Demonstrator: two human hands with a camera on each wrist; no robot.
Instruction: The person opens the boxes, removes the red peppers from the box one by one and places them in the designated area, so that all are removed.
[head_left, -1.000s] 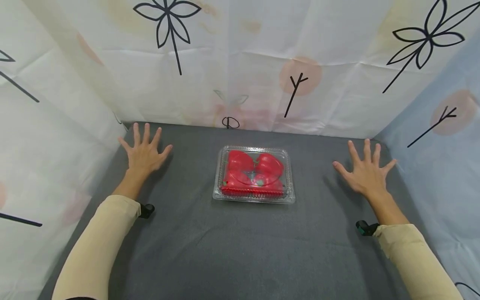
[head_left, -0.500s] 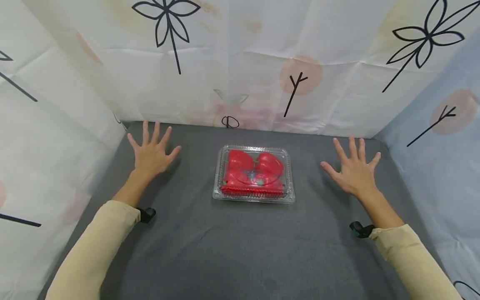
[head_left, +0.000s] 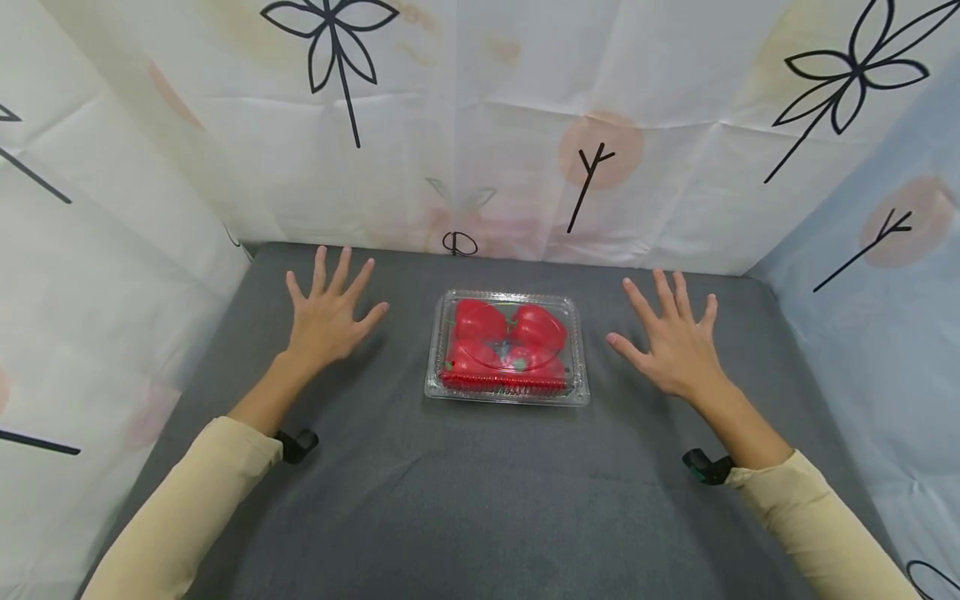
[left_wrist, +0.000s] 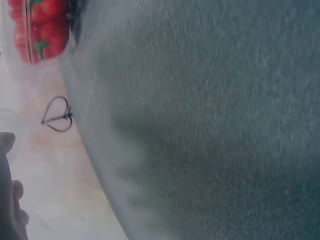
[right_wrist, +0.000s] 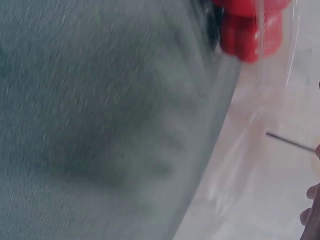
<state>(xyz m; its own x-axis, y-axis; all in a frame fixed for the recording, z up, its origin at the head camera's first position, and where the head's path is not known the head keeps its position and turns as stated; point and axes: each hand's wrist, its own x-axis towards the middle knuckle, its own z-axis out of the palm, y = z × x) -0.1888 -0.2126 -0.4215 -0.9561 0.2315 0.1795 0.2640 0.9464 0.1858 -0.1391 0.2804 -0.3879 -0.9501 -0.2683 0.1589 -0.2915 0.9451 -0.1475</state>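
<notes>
A clear plastic clamshell box [head_left: 508,398] lies on the grey table in the head view, between my two hands. Several red bell peppers [head_left: 480,320] with green stems show through its lid. My left hand [head_left: 324,323] is to the left of the box, fingers spread and straight, apart from it. On the other side, my right hand [head_left: 675,346] is also spread, its thumb pointing at the box across a gap. Both hands hold nothing. Part of the box with red peppers [left_wrist: 42,37] shows at the top of the left wrist view, and red peppers [right_wrist: 250,32] appear in the right wrist view.
Grey cloth covers the table [head_left: 480,508]. A white patterned curtain [head_left: 510,108] rises behind its far edge, with more fabric at the left and a bluish curtain [head_left: 885,333] at the right. Small black devices [head_left: 298,447] are strapped at the wrists.
Both hands have moved inward, the left one rightward and the right one leftward, closer to the box. Their fingers stay spread. The box has not moved.
</notes>
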